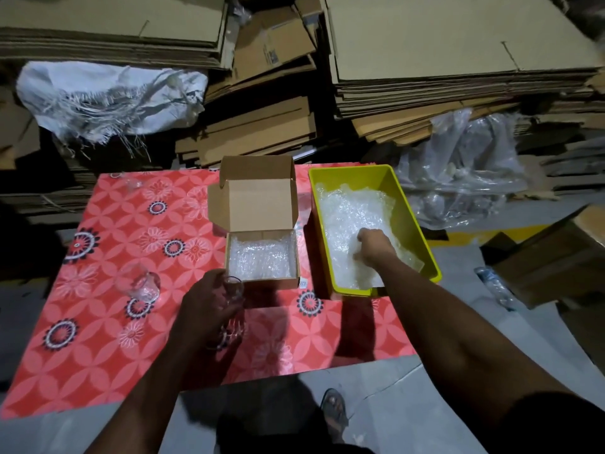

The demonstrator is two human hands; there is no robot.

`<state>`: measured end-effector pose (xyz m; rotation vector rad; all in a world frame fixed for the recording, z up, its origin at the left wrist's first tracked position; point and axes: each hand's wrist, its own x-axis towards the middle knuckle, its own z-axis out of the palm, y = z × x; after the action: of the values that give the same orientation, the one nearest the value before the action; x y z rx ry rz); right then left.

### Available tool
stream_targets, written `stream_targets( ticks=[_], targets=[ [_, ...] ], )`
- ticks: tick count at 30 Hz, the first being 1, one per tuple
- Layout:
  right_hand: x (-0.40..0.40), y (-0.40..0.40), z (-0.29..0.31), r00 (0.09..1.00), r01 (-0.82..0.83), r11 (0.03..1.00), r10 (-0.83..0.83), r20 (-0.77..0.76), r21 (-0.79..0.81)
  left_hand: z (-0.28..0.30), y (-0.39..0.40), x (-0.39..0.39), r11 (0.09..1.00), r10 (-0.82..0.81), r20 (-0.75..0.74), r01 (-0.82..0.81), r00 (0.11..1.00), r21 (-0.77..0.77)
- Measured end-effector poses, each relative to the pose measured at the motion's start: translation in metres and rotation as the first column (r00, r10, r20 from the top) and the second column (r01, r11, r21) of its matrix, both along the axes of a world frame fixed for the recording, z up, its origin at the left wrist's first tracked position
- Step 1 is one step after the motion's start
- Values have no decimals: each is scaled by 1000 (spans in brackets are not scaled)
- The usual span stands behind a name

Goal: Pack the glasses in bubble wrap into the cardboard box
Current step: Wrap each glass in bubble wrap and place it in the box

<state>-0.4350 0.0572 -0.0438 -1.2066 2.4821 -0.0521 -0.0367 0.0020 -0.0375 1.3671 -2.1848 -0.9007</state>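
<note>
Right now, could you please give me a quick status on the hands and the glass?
Left hand grips glass, unwrapped. Right hand grasping bubble wrap in yellow bin. Cardboard box open, lined; nothing blocking.

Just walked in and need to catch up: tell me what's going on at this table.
A person is packing glasses. The left hand grips a clear glass in front of the open cardboard box, already lined with bubble wrap. The right hand reaches into the yellow bin, grasping more wrap. Another glass waits on the red tablecloth.
</note>
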Motion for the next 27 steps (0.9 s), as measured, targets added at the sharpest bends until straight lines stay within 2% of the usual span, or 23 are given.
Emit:
stream_targets(
  ticks=[4, 7, 9, 11, 13, 14, 17, 20, 22, 24, 25, 27],
  targets=[
    [-7, 7, 2, 997, 79, 975, -73, 37, -209, 2, -2, 8, 1000, 22, -5, -22, 1000, 9],
    [-3, 20, 21, 976, 186, 895, -122, 179, -406, 2, -6, 12, 1000, 21, 9, -21, 1000, 4],
    [5, 30, 39, 956, 205, 841, -62, 287, -501, 5, -5, 13, 1000, 26, 12, -26, 1000, 5],
    [17, 39, 57, 887, 291, 759, 14, 462, -582, 7, -2, 13, 999, 24, 42, -23, 999, -37],
    [27, 45, 69, 840, 371, 683, 42, 541, -629, 11, 0, 11, 992, 46, 77, -37, 996, -117],
    [30, 46, 71, 844, 387, 664, 24, 535, -640, 15, 0, 10, 986, 71, 70, -60, 995, -156],
    [32, 48, 67, 832, 453, 653, -65, 551, -607, 28, 2, -1, 966, 104, 23, -96, 994, -241],
    [33, 54, 71, 782, 540, 587, -84, 618, -603, 35, 10, -11, 969, 54, -15, -56, 998, -241],
    [41, 59, 85, 756, 552, 570, -33, 654, -609, 35, 12, -16, 975, 17, -44, -26, 999, -222],
    [53, 65, 101, 682, 598, 534, 52, 729, -598, 38, 18, -21, 985, -28, -125, 5, 992, -174],
    [60, 66, 110, 603, 646, 509, 116, 789, -569, 43, 21, -25, 995, -43, -204, 24, 978, -94],
    [80, 69, 126, 404, 708, 533, 232, 885, -463, 57, 32, -38, 982, -14, -378, 83, 926, 167]
  ],
)
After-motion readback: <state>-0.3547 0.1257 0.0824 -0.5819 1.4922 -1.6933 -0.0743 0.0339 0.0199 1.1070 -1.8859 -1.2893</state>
